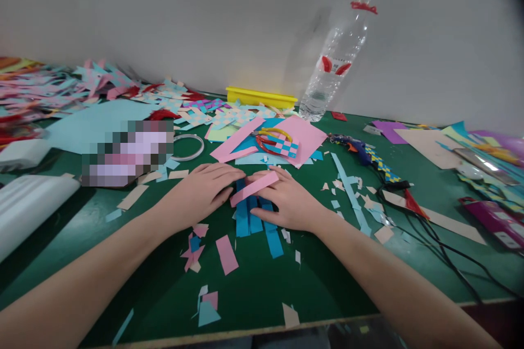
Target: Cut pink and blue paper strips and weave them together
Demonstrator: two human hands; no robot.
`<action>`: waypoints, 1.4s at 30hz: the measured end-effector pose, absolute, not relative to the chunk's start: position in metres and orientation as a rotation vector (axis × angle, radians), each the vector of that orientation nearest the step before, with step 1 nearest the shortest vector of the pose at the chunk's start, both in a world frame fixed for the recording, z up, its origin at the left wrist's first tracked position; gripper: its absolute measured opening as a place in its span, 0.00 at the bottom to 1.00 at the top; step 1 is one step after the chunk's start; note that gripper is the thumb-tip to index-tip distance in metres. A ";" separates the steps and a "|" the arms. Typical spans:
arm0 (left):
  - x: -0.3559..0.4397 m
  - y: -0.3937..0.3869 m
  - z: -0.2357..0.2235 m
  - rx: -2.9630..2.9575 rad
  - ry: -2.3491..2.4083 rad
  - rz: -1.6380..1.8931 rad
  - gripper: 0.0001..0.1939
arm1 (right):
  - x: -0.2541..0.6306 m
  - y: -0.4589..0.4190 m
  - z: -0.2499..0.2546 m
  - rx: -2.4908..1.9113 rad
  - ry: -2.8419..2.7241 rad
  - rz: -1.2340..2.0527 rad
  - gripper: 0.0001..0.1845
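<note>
Several blue paper strips (243, 217) lie side by side on the green table, their upper ends hidden under my fingers. With fingers together and bent, my left hand (208, 191) presses on the left of these strips. My right hand (292, 199) is on their other side, its thumb over them. A pink paper strip (252, 190) slants across the right hand's fingers, seemingly gripped between them; its lower left end is close to my left thumb. A short pink paper piece (226, 255) lies nearer to me, among scraps.
Scissors with red and yellow handles (275, 136) lie on pink and blue paper. Behind them are a tilted water bottle (333, 62) and a yellow tray (261, 97). A tape roll (189, 147) is at left; a glue gun (356, 147) and black cables (434, 237) are at right.
</note>
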State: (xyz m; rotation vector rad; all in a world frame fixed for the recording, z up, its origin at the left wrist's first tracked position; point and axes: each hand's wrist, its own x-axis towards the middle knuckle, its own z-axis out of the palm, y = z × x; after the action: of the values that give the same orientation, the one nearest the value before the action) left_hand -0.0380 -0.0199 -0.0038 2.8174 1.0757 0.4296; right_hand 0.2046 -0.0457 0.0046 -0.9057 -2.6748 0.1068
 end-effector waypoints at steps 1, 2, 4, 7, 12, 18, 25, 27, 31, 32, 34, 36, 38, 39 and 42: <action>-0.038 -0.019 -0.004 2.791 1.101 0.434 0.19 | 0.205 -0.046 0.004 -0.893 -2.678 0.104 0.19; -0.037 -0.018 -0.005 2.768 1.115 0.437 0.18 | 0.205 -0.046 0.004 -0.883 -2.683 0.100 0.19; -0.037 -0.016 -0.005 2.739 1.111 0.432 0.18 | 0.205 -0.046 0.004 -0.871 -2.696 0.092 0.18; -0.035 -0.013 -0.005 2.717 1.067 0.432 0.17 | 0.205 -0.046 0.005 -0.873 -2.698 0.091 0.18; -0.034 -0.010 -0.005 2.713 1.041 0.424 0.16 | 0.204 -0.046 0.008 -0.865 -2.679 0.130 0.17; -0.035 -0.010 -0.006 2.700 1.049 0.445 0.14 | 0.203 -0.046 0.009 -0.866 -2.667 0.213 0.16; -0.034 -0.009 -0.006 2.739 0.984 0.439 0.18 | 0.204 -0.046 0.006 -0.921 -2.666 0.157 0.17; -0.033 -0.009 -0.006 2.747 0.977 0.442 0.18 | 0.204 -0.046 0.006 -0.952 -2.677 0.156 0.19; -0.033 -0.009 -0.006 2.735 0.983 0.441 0.17 | 0.204 -0.046 0.006 -0.973 -2.661 0.193 0.20; -0.033 -0.009 -0.006 2.732 0.982 0.442 0.16 | 0.204 -0.046 0.006 -0.965 -2.654 0.192 0.19; -0.033 -0.009 -0.006 2.731 0.984 0.438 0.15 | 0.204 -0.046 0.005 -0.956 -2.647 0.172 0.19; -0.032 -0.010 -0.005 2.734 0.987 0.437 0.15 | 0.204 -0.046 0.005 -0.957 -2.656 0.141 0.19; -0.032 -0.010 -0.003 2.734 0.980 0.452 0.15 | 0.204 -0.046 0.005 -0.957 -2.660 0.113 0.18; -0.032 -0.010 -0.003 2.737 0.972 0.461 0.15 | 0.204 -0.047 0.005 -0.953 -2.660 0.104 0.18; -0.034 -0.008 -0.003 2.776 0.949 0.474 0.14 | 0.205 -0.047 0.005 -0.943 -2.653 0.090 0.17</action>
State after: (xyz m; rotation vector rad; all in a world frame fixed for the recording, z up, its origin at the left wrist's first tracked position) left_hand -0.0345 -0.0082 -0.0031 2.7760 0.9494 0.4739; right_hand 0.2048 -0.0466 0.0051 -0.9428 -2.6528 0.0904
